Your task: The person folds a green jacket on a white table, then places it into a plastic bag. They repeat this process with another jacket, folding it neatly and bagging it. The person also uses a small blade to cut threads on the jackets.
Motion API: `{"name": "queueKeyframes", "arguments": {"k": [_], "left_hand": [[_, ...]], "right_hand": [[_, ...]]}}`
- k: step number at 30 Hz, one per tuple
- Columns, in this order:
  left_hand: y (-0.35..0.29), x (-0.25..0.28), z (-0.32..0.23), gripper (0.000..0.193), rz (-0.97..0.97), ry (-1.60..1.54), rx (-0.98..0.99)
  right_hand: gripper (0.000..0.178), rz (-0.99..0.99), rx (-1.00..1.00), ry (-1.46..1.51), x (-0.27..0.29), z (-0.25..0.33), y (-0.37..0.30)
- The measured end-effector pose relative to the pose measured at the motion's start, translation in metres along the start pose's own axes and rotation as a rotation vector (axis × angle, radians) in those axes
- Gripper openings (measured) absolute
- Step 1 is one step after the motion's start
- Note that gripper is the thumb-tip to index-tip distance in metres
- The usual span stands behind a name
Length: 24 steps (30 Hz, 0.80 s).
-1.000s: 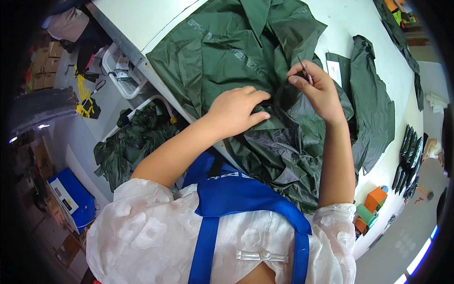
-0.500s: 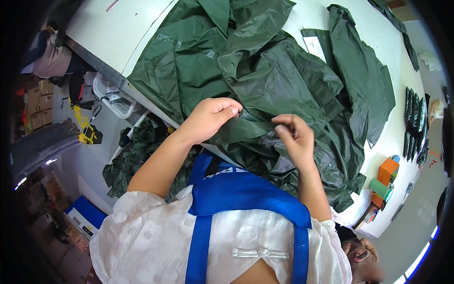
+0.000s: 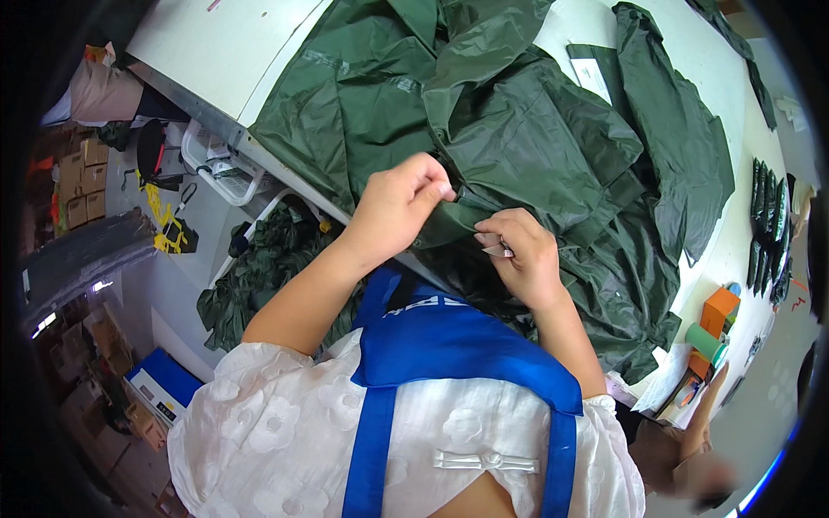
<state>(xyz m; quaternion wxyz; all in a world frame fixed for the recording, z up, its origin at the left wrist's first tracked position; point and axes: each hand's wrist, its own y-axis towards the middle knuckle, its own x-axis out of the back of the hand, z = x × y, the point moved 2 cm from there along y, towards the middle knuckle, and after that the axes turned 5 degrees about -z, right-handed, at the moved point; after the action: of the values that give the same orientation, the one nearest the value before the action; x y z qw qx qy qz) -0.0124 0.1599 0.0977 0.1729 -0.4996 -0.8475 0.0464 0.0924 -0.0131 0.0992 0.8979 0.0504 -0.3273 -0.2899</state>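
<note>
A dark green raincoat (image 3: 527,129) of thin, shiny fabric lies rumpled over the white table, its near part hanging past the edge toward my apron. My left hand (image 3: 393,211) is closed, thumb and forefinger pinching the edge of the coat. Close to its right, my right hand (image 3: 525,263) has curled fingers at the same strip of fabric. A small shiny piece (image 3: 498,249) shows between its thumb and fingers; its kind is too small to tell. Folds hide part of the strip between the hands.
Green garments (image 3: 272,259) are heaped below the table's left edge, near a white basket (image 3: 224,177). At the right are an orange box (image 3: 718,311), a green roll (image 3: 704,341) and several dark packets (image 3: 764,229). Another person (image 3: 699,457) is at the lower right.
My left hand has moved slightly up and right with the coat's edge. My right hand has come closer to it, its fingers more curled, and the shiny piece now shows. A person's arm appears lower right.
</note>
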Motion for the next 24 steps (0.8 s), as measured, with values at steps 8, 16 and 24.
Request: {"name": "queueKeyframes", "arguments": {"k": [8,16,24], "left_hand": [[-0.001,0.046,0.018,0.021,-0.306,-0.292,-0.009],[0.011,0.028,0.017,0.022,-0.136,-0.316,0.091],[0.013,0.018,0.017,0.01,-0.093,-0.374,0.062]], "right_hand": [[0.029,0.059,0.009,-0.006,0.0,0.001,-0.004],[0.029,0.114,0.018,-0.012,-0.005,0.005,-0.002],[0.03,0.093,-0.012,-0.014,-0.002,0.007,-0.004]]}}
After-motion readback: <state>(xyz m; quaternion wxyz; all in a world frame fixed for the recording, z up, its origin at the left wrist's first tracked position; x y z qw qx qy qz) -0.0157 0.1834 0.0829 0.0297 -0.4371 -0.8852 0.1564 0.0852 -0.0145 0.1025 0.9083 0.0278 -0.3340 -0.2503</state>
